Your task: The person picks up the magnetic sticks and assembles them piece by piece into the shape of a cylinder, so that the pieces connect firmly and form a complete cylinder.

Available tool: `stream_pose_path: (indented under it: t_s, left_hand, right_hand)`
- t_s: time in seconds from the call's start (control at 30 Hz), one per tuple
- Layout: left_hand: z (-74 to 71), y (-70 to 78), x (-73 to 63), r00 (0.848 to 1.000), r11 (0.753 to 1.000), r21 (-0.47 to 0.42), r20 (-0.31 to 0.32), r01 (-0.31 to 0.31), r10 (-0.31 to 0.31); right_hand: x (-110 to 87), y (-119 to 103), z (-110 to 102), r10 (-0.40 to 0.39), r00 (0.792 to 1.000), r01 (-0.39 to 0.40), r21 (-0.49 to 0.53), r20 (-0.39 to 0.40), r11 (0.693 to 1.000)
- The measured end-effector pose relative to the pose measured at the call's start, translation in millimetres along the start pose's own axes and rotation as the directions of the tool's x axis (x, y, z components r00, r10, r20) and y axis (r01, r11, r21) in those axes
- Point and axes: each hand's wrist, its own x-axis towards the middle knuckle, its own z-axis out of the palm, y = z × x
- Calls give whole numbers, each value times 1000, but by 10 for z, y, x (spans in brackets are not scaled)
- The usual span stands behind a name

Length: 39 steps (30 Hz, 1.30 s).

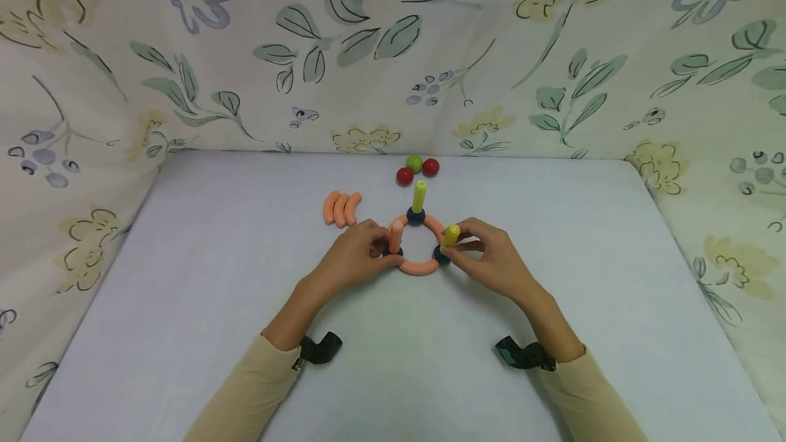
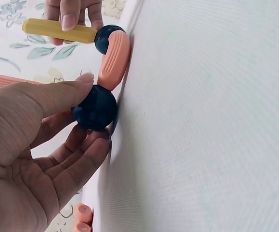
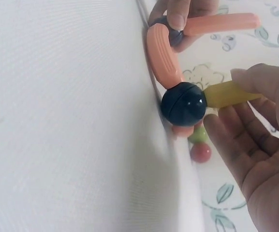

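Note:
A ring of curved orange pieces point(image 1: 419, 268) joined by dark blue balls lies on the table, a rod rising from each ball. My left hand point(image 1: 356, 254) pinches the left ball point(image 2: 95, 108) between thumb and fingers, beside its upright orange rod point(image 1: 396, 237). On the ring's other side, my right hand point(image 1: 494, 261) holds the yellow rod point(image 3: 224, 94) between thumb and fingers, just above the right ball point(image 3: 183, 104). At the back, a yellow-green rod point(image 1: 419, 196) stands on the third ball point(image 1: 415, 216), touched by neither hand.
Several loose curved orange pieces point(image 1: 342, 209) lie side by side, left of the ring. Behind it sit two red balls, one nearer point(image 1: 404, 176) and one farther right point(image 1: 431, 167), with a green ball point(image 1: 414, 164). Floral cloth point(image 1: 368, 101) hangs behind the white table point(image 1: 184, 258).

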Motion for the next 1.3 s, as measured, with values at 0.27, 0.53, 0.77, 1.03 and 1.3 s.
stream_pose_path:
  t_s: [0.27,0.53,0.77,1.03,1.3]
  left_hand:
    - [-5,19,-1,1000,1000,-8,4,-10,10]
    - [-1,21,-5,1000,1000,-20,5,-8,8]
    - [-2,28,-10,1000,1000,-13,1,-10,10]
    - [16,24,-22,1000,1000,-16,-1,-16,16]
    - [13,21,-12,1000,1000,-1,-1,-10,10]
  right_hand:
    - [-12,25,-2,21,1000,-21,-15,20,1000]
    - [-15,24,2,36,999,-35,-18,30,999]
    - [-16,9,-1,43,999,-42,-17,29,999]
    - [-29,47,10,59,998,-57,-35,35,998]
    - [-9,56,-40,45,995,-37,-78,94,996]
